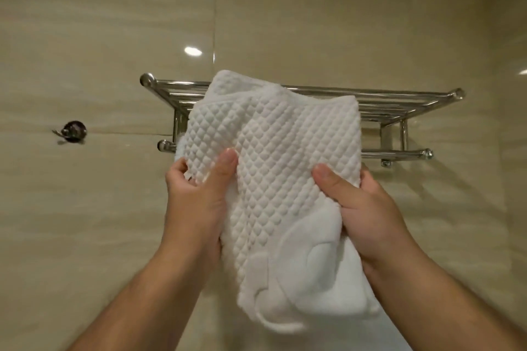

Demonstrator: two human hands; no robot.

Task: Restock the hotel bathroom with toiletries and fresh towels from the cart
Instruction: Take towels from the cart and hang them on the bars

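Two bare forearms showed at the bottom edge, one each side. L hand (pixel 196 196) gripped the towel (pixel 285 134) at its left edge: thumb pressed flat on the front, fingers curled round the edge w/ tips showing at the side. R hand (pixel 362 208) gripped the right edge, thumb on the front. Its fingers went behind the cloth, mostly hidden, so couldn't tell how tight they curled. The towel hung btw the two hands: white, in folded layers, diamond-quilted over most of the front, w/ a smooth plush section & raised curved shapes at the lower end, which drooped below the wrists.

Behind it was the towel rack (pixel 405 100): chrome, wall-mounted, a top shelf of several bars plus a single lower rail. Towel's top edge overlapped the shelf's left-centre part; couldn't tell if it touched the bars or was just in front. The cloth hid the lower rail's middle. Left of the rack, well apart, a small dark metal hook (pixel 73 130) sat on the wall (pixel 85 23). The wall was glossy beige tile w/ a vertical joint above the rack & a light glare spot (pixel 193 51) just beside that joint.
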